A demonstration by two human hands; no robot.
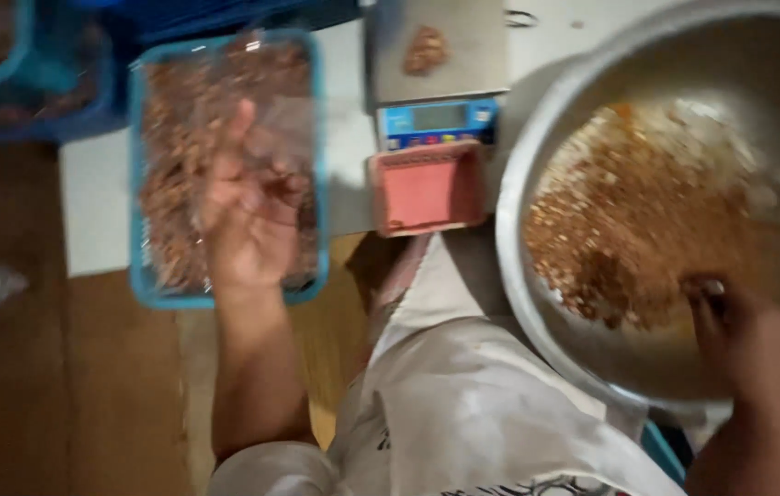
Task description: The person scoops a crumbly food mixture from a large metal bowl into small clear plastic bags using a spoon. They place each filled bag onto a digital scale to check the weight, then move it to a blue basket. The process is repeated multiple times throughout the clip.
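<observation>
- Reaching into a large metal bowl (537, 138), the right hand (744, 344) curls its fingers down into a reddish-brown crumbly mix (638, 220) at the bowl's near side; whether it has hold of any is hidden by the back of the hand.
- Hovering over a blue tray (137, 276), the left hand (248, 216) is raised, fingers loosely bent, pinching a clear plastic bag (284, 124) that blurs against what lies beneath.
- The tray holds more of the same brown, crumbly stuff and sits on a pale bench (96, 202), well to the left of the bowl.
- Between tray and bowl stands a small scale (436, 119) with a blue front panel; a little brown heap (425, 50) rests on its steel plate.
- A small pink tub (427, 188) sits just in front of the scale.
- More blue trays (4, 64) crowd the upper left corner, their contents too blurred to tell.
- The person's white garment (463, 404) fills the lower middle.
</observation>
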